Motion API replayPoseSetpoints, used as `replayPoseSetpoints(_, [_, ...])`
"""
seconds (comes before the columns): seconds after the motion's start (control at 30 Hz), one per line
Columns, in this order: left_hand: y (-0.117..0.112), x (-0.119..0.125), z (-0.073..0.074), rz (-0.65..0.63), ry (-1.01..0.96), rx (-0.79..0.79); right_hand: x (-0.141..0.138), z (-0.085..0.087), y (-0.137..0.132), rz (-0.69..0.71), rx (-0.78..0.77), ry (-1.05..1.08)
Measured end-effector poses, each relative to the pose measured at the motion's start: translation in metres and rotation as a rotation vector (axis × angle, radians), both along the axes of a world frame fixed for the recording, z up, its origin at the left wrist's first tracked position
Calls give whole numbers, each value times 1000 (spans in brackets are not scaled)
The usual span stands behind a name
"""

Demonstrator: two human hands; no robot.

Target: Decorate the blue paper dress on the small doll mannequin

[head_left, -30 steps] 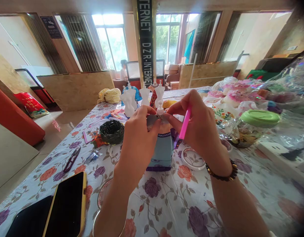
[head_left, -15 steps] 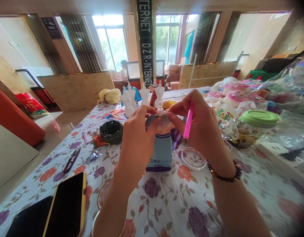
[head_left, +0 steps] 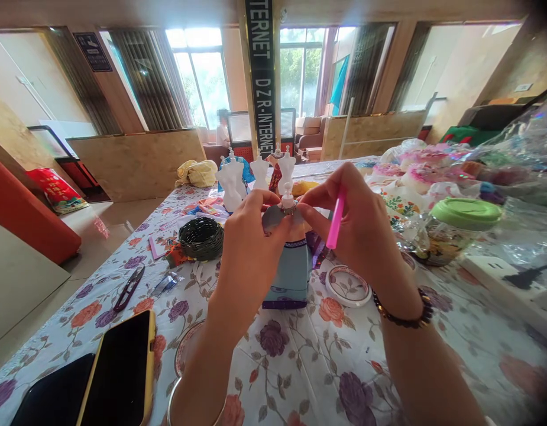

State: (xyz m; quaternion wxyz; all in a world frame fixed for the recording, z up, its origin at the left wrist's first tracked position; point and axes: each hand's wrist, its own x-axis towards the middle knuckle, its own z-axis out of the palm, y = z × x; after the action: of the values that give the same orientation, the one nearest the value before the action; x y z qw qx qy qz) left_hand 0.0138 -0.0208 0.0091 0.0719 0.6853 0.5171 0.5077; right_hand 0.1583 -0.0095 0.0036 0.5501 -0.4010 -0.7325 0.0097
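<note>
A small white dress-form mannequin (head_left: 288, 202) stands upright in front of me, wearing a grey-blue doll dress (head_left: 287, 275) with a dark waistband and hem. Round its neck lies a beaded-looking collar trim (head_left: 289, 209). My left hand (head_left: 251, 248) is closed, thumb and fingers pinching the dress at the left shoulder, by the collar. From the other side my right hand (head_left: 355, 222) pinches at the collar's right edge. A pink stick (head_left: 336, 222), perhaps a pen or a tool handle, is tucked in that same hand and slants downward. The fingertips hide part of the neckline.
More white mannequins (head_left: 232, 183) stand behind. To the left are a dark woven basket (head_left: 200, 236), thread snips (head_left: 129, 288) and phones (head_left: 120, 367). A tape roll (head_left: 348, 286), a green-lidded jar (head_left: 463, 228) and a power strip (head_left: 512, 290) lie right, on the flowered tablecloth (head_left: 308, 367).
Both hands stay at the collar with only slight finger movement. The pink stick has shifted slightly left, and more of the collar trim shows between my fingertips.
</note>
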Motion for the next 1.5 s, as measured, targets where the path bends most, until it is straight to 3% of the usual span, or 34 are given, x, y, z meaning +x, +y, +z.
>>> replayPoseSetpoints(0.7, [-4,-5,2,-39,-16,-28,-5,-7,2,86,-40,93])
replayPoseSetpoints(1.5, [7,-5,-2,-58,-120,14,-8,-7,5,48,-67,166])
